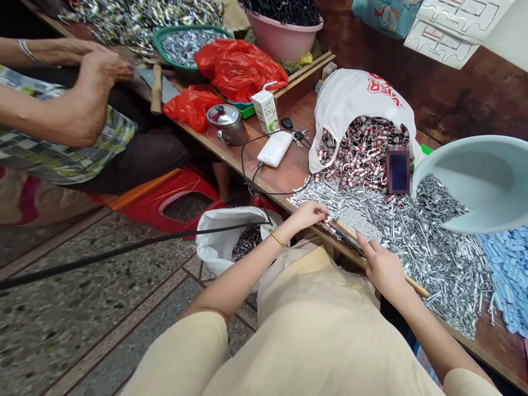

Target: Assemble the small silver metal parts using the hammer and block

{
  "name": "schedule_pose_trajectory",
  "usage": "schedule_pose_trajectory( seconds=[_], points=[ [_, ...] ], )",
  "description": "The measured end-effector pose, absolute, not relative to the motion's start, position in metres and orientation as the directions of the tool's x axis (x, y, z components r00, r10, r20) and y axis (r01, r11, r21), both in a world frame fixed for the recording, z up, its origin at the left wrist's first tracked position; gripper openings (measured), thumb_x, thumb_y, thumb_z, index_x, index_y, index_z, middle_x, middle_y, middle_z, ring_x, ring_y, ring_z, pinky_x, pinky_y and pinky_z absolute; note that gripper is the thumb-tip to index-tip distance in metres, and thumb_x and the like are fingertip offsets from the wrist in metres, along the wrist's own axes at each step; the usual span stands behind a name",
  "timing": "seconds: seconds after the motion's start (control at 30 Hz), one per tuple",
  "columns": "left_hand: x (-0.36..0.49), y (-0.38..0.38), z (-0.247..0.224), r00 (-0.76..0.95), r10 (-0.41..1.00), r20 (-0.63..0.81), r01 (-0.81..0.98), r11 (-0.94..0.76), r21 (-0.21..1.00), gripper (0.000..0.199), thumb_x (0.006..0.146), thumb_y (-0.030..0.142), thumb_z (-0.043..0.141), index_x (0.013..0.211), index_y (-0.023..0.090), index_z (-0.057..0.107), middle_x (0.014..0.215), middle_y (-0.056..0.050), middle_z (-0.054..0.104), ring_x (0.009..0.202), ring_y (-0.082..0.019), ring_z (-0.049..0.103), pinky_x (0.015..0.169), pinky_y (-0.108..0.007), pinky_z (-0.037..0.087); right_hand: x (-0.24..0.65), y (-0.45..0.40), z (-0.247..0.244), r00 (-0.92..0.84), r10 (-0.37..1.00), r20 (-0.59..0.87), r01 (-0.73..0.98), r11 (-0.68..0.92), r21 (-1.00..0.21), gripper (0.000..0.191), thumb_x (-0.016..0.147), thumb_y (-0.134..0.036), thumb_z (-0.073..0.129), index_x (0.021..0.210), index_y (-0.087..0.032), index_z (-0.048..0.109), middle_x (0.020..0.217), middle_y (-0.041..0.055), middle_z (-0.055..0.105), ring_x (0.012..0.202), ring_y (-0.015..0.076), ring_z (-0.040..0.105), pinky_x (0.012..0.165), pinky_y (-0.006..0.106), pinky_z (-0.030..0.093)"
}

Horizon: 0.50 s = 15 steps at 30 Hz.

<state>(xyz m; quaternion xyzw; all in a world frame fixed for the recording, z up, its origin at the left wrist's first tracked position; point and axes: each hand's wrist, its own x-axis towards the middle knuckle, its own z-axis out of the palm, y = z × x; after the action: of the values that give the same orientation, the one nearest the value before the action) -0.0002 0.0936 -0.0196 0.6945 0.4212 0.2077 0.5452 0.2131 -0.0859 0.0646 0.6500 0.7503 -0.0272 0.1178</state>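
My left hand [310,214], with a gold bangle on its wrist, is closed in a pinch at the table's front edge. What its fingertips hold is too small to make out. My right hand [384,269] is closed on a thin wooden stick [417,287], which slants along the edge and passes under the palm. Between the two hands, a dark narrow strip [350,241] lies alongside the stick, with small metal pieces at its left end. Just beyond spreads a heap of small silver metal parts [429,253]. Part of the stick is hidden by my right hand.
A white plastic bag [363,91] spills red-and-silver parts [358,146]. A tilted grey basin [490,181] and light-blue pieces [509,275] lie right. A power bank [275,148], metal mug [226,124] and drink carton [265,111] stand left. A black cable [136,246] crosses to a white sack [214,242]. A co-worker's hands [103,66] are at left.
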Motion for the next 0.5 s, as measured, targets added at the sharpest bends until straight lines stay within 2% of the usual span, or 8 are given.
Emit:
schedule_pose_trajectory(
  seconds=[0.13, 0.33, 0.5],
  points=[
    [-0.0038, 0.0932, -0.0193, 0.526, 0.831, -0.182, 0.369, -0.03, 0.929, 0.013, 0.07, 0.021, 0.062, 0.069, 0.014, 0.073, 0.064, -0.001, 0.069, 0.06, -0.013, 0.06, 0.058, -0.023, 0.042, 0.2149, -0.0833, 0.0704, -0.121, 0.968, -0.219, 0.984, 0.146, 0.103, 0.07, 0.09, -0.007, 0.046, 0.158, -0.024, 0.037, 0.096, 0.0045, 0.065, 0.068, 0.0151, 0.061, 0.055, 0.026, 0.034],
    [-0.0034, 0.0927, -0.0136, 0.523, 0.838, -0.158, 0.407, -0.083, 0.91, 0.013, 0.068, 0.02, 0.062, 0.066, 0.014, 0.073, 0.056, 0.001, 0.063, 0.057, -0.013, 0.056, 0.057, -0.022, 0.04, 0.2142, -0.0788, 0.0726, -0.14, 0.97, -0.2, 0.98, 0.165, 0.115, 0.072, 0.089, -0.006, 0.048, 0.158, -0.024, 0.037, 0.099, 0.0059, 0.066, 0.071, 0.0154, 0.062, 0.054, 0.026, 0.033],
    [-0.0043, 0.0919, -0.0151, 0.535, 0.832, -0.147, 0.377, -0.08, 0.923, 0.014, 0.068, 0.02, 0.061, 0.067, 0.014, 0.073, 0.057, 0.001, 0.064, 0.058, -0.013, 0.056, 0.057, -0.022, 0.039, 0.2165, -0.0812, 0.0714, -0.121, 0.981, -0.151, 0.987, 0.135, 0.085, 0.073, 0.089, -0.008, 0.047, 0.159, -0.026, 0.035, 0.101, 0.0064, 0.066, 0.074, 0.0163, 0.062, 0.055, 0.025, 0.035]
  ],
)
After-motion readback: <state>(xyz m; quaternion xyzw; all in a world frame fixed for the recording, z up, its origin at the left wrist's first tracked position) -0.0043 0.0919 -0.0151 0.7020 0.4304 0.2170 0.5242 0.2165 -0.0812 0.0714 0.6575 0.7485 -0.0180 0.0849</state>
